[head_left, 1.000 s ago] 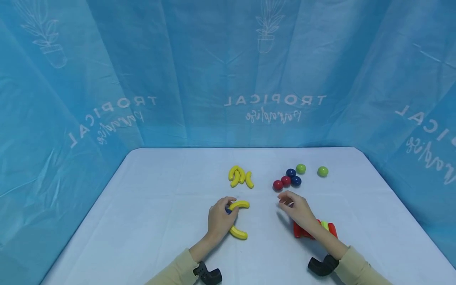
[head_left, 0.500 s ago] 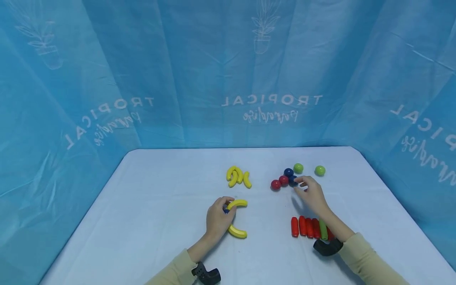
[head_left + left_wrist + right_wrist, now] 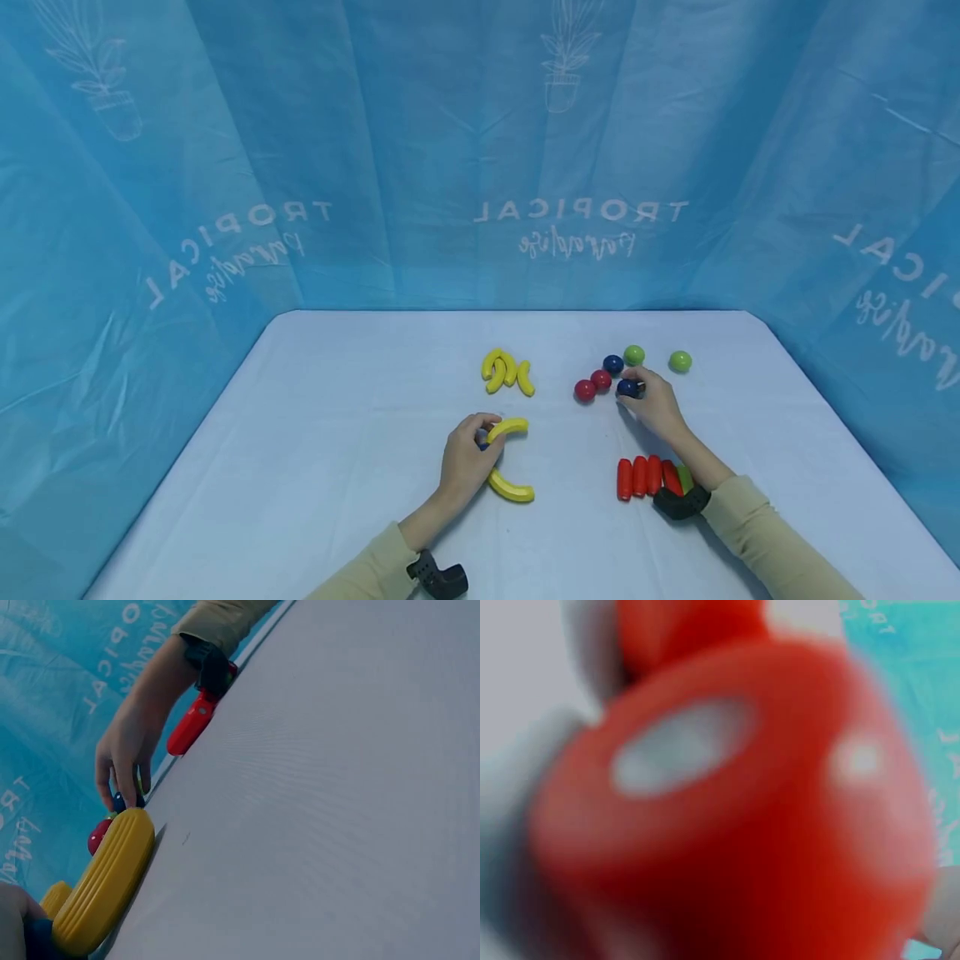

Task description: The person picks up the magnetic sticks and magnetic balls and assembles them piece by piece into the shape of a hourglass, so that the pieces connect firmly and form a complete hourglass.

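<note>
My left hand (image 3: 468,458) curls its fingers and thumb round a dark blue ball (image 3: 483,439), which is partly hidden. A yellow banana-shaped piece (image 3: 510,427) lies against those fingertips, and another yellow banana-shaped piece (image 3: 513,488) lies nearer me beside the hand. At the right, my right hand (image 3: 654,406) pinches a second dark blue ball (image 3: 628,388) between thumb and fingers. The left wrist view shows one ridged banana-shaped piece (image 3: 109,881) close up, with the right hand (image 3: 131,742) beyond it. Only a blurred red piece (image 3: 780,817) with an end hole fills the right wrist view.
Red balls (image 3: 585,390), another blue ball (image 3: 612,364) and green balls (image 3: 633,355) lie behind and beside the right hand. Several small yellow banana-shaped pieces (image 3: 509,368) sit at the back middle. A row of red cylinders (image 3: 640,477) and a green one (image 3: 685,477) lies under the right wrist.
My right hand has moved back and to the right, from above the red cylinders to the blue ball, and now pinches it slightly apart from the group. The left hand stays nearly in place.
</note>
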A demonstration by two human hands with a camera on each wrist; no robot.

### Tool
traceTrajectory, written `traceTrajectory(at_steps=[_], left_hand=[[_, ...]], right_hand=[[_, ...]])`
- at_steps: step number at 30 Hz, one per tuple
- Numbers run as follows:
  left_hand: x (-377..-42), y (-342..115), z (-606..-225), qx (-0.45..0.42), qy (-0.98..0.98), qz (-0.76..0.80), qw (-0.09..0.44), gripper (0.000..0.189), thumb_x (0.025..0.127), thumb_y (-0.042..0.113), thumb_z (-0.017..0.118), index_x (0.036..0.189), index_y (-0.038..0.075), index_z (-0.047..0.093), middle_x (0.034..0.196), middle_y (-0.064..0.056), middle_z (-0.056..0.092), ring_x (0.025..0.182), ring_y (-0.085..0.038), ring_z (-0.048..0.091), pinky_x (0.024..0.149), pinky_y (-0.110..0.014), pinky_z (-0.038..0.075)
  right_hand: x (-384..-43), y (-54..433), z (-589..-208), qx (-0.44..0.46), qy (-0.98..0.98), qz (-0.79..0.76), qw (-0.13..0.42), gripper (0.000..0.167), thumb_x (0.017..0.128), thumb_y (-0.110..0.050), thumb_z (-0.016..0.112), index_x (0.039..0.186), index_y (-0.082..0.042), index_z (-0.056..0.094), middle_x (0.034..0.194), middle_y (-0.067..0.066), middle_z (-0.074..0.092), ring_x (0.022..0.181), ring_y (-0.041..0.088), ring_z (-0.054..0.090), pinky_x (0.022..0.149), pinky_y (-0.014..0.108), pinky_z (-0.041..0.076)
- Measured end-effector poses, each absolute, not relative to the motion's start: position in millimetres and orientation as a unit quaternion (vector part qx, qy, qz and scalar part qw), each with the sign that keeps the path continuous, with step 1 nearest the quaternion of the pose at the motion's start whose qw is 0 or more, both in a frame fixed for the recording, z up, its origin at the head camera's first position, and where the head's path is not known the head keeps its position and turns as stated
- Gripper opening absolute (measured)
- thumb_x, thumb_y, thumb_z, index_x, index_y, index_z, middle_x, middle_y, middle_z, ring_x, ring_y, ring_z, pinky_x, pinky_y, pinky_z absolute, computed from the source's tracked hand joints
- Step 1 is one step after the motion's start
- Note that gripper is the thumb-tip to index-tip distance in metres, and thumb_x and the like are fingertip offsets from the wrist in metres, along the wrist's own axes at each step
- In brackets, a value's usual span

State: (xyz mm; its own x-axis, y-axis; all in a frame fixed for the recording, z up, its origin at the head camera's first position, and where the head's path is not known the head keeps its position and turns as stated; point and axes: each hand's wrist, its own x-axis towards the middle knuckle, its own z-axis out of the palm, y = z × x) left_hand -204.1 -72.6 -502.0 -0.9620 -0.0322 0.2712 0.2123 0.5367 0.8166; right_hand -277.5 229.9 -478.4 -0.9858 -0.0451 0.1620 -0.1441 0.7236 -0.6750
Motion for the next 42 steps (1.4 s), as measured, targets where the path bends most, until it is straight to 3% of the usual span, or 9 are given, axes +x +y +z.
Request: traceTrajectory(at_steps=[9, 14, 24, 42], left_hand=[[-204.0, -72.9, -502.5, -0.078, -0.849, -0.509, 0.115, 0.019, 0.082, 0.011, 0.071, 0.101, 0.012, 0.068, 0.087, -0.002, 0.063, 0.065, -0.005, 0.049, 0.059, -0.017, 0.042], [-205.0, -73.4, -503.9, -0.087, -0.843, -0.517, 0.118, 0.018, 0.082, 0.01, 0.07, 0.1, 0.01, 0.068, 0.086, -0.004, 0.063, 0.065, -0.005, 0.049, 0.058, -0.017, 0.042], [-205.7, -72.8, -503.0, -0.094, -0.839, -0.526, 0.104, 0.02, 0.082, 0.009, 0.07, 0.102, 0.01, 0.067, 0.086, -0.004, 0.062, 0.065, -0.006, 0.049, 0.057, -0.015, 0.041], [-207.1, -74.1, -503.7, -0.075, -0.836, -0.534, 0.099, 0.023, 0.079, 0.005, 0.068, 0.102, 0.008, 0.067, 0.085, -0.006, 0.063, 0.064, -0.005, 0.049, 0.056, -0.016, 0.042]], right_hand=[[-251.8, 200.7, -461.0, 0.075, -0.912, 0.395, 0.075, 0.041, 0.082, -0.01, 0.071, 0.12, -0.001, 0.057, 0.113, 0.019, 0.064, 0.096, 0.028, 0.058, 0.08, 0.034, 0.049], [-239.0, 165.4, -465.5, 0.123, -0.889, 0.44, 0.038, 0.039, 0.081, -0.01, 0.074, 0.117, -0.003, 0.06, 0.109, 0.013, 0.066, 0.091, 0.022, 0.062, 0.079, 0.025, 0.053], [-232.9, 124.0, -468.4, 0.19, -0.859, 0.475, 0.003, 0.037, 0.079, -0.001, 0.072, 0.113, 0.002, 0.06, 0.111, 0.015, 0.065, 0.096, 0.026, 0.064, 0.083, 0.033, 0.055], [-237.6, 112.2, -472.7, 0.173, -0.865, 0.471, -0.008, 0.037, 0.079, 0.0, 0.072, 0.115, 0.0, 0.061, 0.113, 0.014, 0.066, 0.099, 0.026, 0.065, 0.086, 0.035, 0.055]])
